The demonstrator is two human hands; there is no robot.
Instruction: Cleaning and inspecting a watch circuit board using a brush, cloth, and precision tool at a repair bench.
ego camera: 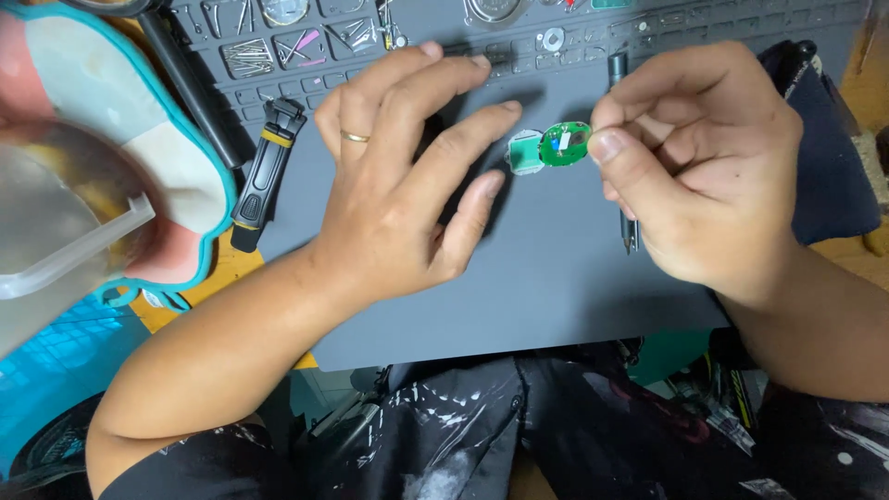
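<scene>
Green circuit board [565, 143] between right fingers [607, 145]

Bare grey mat [546, 287] lies open below both hands; compartment tray [306, 46] crowds the top.

We are at a small electronics repair bench. A grey work mat [546, 278] fills the middle of the frame, and its compartments [278, 42] along the top edge hold screws and tiny metal parts. A black-and-yellow tool [264, 171] lies at centre left, a small round green circuit board [565, 143] sits at upper centre, and a slim driver [619, 69] stands beside it.
</scene>
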